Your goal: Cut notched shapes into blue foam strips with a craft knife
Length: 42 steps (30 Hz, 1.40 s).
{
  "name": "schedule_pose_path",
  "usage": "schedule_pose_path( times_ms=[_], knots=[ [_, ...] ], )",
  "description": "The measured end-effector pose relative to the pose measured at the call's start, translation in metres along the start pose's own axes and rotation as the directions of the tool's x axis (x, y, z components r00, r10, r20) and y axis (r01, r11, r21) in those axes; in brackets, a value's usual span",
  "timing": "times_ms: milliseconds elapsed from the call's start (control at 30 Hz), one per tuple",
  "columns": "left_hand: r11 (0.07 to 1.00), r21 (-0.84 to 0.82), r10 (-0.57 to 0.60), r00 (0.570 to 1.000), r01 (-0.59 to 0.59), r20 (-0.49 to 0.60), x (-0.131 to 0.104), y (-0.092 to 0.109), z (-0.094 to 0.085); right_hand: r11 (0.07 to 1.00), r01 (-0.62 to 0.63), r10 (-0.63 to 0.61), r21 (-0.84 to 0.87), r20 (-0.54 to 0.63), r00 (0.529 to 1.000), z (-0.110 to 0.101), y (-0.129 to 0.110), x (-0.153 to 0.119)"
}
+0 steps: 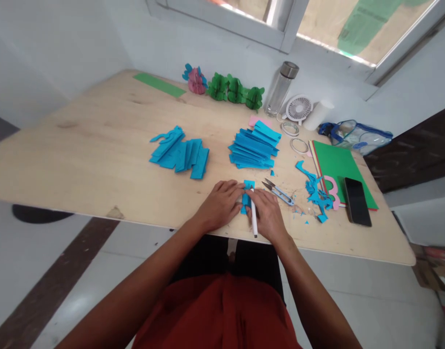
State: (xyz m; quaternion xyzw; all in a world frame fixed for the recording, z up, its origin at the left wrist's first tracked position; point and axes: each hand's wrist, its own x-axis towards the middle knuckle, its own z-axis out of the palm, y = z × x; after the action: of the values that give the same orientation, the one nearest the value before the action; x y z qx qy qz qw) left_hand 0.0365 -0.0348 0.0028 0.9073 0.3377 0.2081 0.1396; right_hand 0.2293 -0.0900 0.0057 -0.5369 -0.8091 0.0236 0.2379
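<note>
A small folded blue paper lies near the front edge of the table, between my two hands. My left hand holds it down along its left side, fingertips and thumb at the paper's edge. My right hand is closed around a white marker, its tip pointing away from me near the paper's upper part. Part of the paper is hidden under my fingers. Just right of the hand lie thread snips, blades apart, pointing to the upper left.
Folded blue strips sit in a left pile and a middle pile. Blue scraps, a phone and green sheets lie right. Behind stand green paper shapes, a bottle and a fan.
</note>
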Motion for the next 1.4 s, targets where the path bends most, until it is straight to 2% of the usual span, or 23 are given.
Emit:
schedule_pose_path(
  times_ms=[333,667,1000,1400],
  knots=[
    [1.000,0.022,0.009,1.000,-0.008,-0.008,-0.001,-0.003,0.005,1.000,0.008,-0.008,-0.007,-0.018,1.000,0.001,0.000,-0.001],
    [1.000,0.002,0.001,1.000,-0.001,0.004,-0.002,-0.002,0.002,1.000,-0.009,0.009,0.001,0.022,1.000,0.000,0.000,-0.001],
    [1.000,0.008,-0.007,1.000,0.006,0.027,-0.001,0.003,-0.005,1.000,0.010,-0.010,-0.017,0.007,1.000,-0.001,-0.002,0.000],
    [1.000,0.026,-0.006,1.000,0.006,-0.012,-0.004,0.005,-0.004,0.999,0.030,-0.030,-0.023,-0.015,0.999,0.001,-0.001,0.000]
  ],
)
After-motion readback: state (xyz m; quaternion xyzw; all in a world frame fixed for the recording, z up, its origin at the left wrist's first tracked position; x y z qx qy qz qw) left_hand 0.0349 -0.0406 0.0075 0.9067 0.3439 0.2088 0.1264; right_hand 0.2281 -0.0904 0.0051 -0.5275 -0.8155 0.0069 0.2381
